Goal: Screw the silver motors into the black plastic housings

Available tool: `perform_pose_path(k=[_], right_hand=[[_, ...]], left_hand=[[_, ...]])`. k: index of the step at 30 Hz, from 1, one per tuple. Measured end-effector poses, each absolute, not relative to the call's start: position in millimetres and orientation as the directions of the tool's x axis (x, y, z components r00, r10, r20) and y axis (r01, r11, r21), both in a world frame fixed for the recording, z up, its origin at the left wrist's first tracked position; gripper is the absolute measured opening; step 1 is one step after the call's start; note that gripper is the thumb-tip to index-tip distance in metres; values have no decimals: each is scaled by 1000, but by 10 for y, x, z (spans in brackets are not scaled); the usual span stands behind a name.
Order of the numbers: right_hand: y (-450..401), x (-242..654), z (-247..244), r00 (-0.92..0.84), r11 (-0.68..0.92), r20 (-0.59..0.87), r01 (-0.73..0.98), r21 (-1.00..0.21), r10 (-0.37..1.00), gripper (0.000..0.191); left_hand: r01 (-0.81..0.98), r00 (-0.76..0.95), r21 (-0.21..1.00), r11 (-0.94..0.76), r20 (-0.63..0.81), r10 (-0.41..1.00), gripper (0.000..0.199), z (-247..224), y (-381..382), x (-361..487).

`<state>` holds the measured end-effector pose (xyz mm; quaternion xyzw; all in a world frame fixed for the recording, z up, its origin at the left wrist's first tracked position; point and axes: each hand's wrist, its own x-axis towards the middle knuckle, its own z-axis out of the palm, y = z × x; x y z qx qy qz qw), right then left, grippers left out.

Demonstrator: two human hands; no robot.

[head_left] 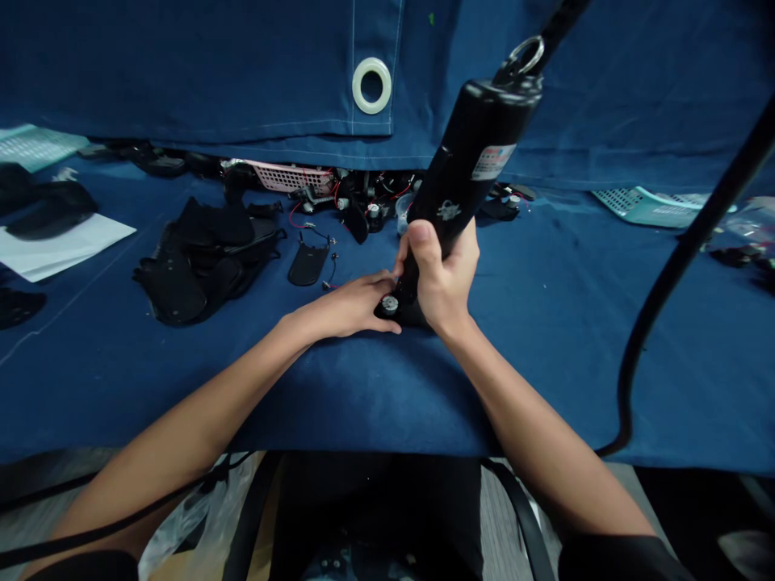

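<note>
Driver (463, 153) fills right grip (446, 278); left grip (360, 305) seemingly pinches part (389, 306) behind table's front edge (375, 449).

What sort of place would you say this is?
Probably a small assembly or repair bench: the right hand grips a black power driver, and black shells and a pink basket sit on blue cloth.

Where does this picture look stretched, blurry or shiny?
Head view: wide-angle stretching seems to enlarge both forearms toward the lower corners; head view: dark pieces at the far right look smeared, and the print on the label is too soft to read; head view: pale glints on the black tool's upper end; head view: deep shade under the table.
</note>
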<state>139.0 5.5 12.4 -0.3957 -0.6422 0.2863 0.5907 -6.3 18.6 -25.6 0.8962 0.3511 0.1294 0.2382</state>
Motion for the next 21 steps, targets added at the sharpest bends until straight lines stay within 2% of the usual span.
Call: perform_pose_path(k=[6,14,21], right_hand=[[64,1398,163,-72,538,534,183,-823,842,47],[64,1324,161,47,474,517,335,-814,855,54],[63,1304,182,90,470,510,280,-837,856,42]], left_hand=[[562,717,537,-630,64,694,58,-250,179,-61],[564,713,528,-635,77,697,56,-243,157,-61],[572,712,519,-636,70,698,56,-240,161,-44]])
